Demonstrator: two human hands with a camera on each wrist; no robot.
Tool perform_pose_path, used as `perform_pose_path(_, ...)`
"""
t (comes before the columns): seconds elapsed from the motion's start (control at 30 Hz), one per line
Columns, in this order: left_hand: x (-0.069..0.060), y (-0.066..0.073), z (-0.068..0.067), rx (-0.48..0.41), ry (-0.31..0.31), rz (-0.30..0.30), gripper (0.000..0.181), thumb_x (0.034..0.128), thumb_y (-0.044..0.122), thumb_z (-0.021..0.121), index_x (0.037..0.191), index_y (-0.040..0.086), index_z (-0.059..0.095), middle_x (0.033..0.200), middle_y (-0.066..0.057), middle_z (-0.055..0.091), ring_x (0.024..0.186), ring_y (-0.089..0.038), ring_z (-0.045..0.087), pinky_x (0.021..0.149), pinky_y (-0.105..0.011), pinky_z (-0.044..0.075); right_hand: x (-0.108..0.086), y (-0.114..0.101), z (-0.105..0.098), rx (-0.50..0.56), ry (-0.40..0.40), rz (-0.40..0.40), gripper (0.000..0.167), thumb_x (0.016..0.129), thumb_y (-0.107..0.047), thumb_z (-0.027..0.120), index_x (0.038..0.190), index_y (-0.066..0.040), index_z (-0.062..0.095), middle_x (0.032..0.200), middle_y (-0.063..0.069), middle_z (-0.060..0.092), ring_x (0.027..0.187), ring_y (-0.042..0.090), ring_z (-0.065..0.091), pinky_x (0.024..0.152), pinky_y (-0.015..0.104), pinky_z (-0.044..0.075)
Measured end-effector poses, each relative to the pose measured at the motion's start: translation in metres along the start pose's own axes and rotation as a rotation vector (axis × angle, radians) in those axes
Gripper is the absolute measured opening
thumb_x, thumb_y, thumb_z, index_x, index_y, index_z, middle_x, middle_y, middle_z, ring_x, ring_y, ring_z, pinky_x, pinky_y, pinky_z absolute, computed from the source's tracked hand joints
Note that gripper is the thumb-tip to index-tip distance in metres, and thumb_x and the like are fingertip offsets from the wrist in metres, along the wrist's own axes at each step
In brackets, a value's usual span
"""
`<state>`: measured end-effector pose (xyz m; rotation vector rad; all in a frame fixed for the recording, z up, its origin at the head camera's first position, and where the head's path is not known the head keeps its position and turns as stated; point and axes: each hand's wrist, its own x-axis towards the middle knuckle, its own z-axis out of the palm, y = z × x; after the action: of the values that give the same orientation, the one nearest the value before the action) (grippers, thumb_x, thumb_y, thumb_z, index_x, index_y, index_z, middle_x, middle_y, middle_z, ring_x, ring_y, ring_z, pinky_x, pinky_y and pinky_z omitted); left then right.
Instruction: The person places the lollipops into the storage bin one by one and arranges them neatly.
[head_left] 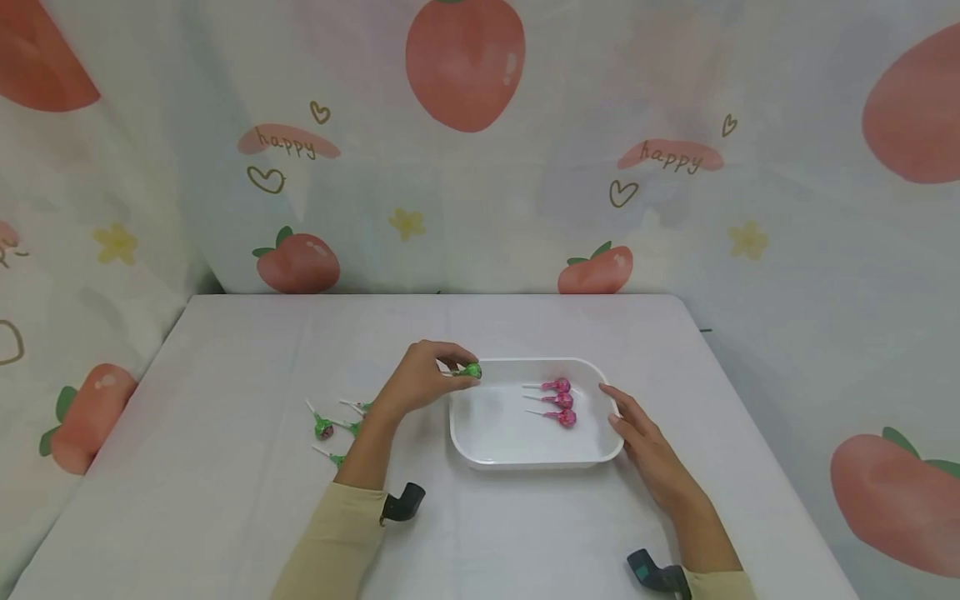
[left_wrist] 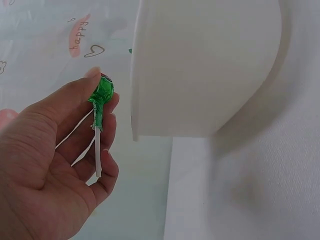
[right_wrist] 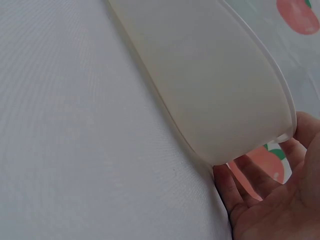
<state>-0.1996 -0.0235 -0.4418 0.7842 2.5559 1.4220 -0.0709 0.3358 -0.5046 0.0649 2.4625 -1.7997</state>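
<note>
My left hand (head_left: pixel 422 377) pinches a green-wrapped lollipop (head_left: pixel 471 371) at the upper left corner of the white tray (head_left: pixel 536 460). In the left wrist view the thumb and fingers hold the green lollipop (left_wrist: pixel 103 90) by its head, its white stick pointing down, beside the tray's outer wall (left_wrist: pixel 200 70). Three pink lollipops (head_left: pixel 564 401) lie in a column inside the tray, sticks to the left. The right hand (head_left: pixel 656 454) rests at the tray's right end; in the right wrist view its fingers (right_wrist: pixel 255 175) touch the rim and the underside edge.
Several green lollipops (head_left: pixel 323 428) lie on the white table (head_left: pixel 247 375) left of the tray, some partly hidden behind my left forearm. A printed cloth (head_left: pixel 510 183) hangs behind the table's back edge and along the sides.
</note>
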Motion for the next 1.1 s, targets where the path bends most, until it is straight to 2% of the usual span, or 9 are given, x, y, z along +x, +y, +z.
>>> perform_pose_path(0.27,0.003,0.008,0.016,-0.017,-0.031,-0.011,0.025,0.0851,0.018,0.088,0.109,0.015,0.08,0.101,0.009,0.073,0.096,-0.016,0.062,0.079,-0.033,0.054,0.001,0.004,-0.001,-0.007,-0.001,0.006,0.052,0.112,-0.033,0.045,0.162,-0.025,0.032,0.172,0.009,0.008,0.155,0.042,0.001,0.115,0.067,0.015)
perform_pose_path(0.63,0.005,0.012,0.043,-0.026,-0.061,-0.011,0.025,0.0853,0.019,0.088,0.109,0.017,0.081,0.099,0.013,0.072,0.095,-0.012,0.061,0.08,-0.03,0.054,0.002,0.004,-0.002,-0.006,-0.004,0.013,0.052,0.112,-0.033,0.044,0.163,-0.025,0.032,0.172,0.01,0.006,0.155,0.042,0.0,0.114,0.069,0.014)
perform_pose_path(1.1,0.008,0.019,0.071,-0.046,-0.142,0.042,0.024,0.0849,0.017,0.088,0.107,0.014,0.081,0.092,0.014,0.071,0.09,-0.009,0.062,0.08,-0.026,0.052,0.001,0.003,0.0,0.001,-0.001,0.016,0.052,0.112,-0.033,0.044,0.162,-0.025,0.032,0.172,0.011,0.006,0.155,0.042,0.0,0.115,0.068,0.014)
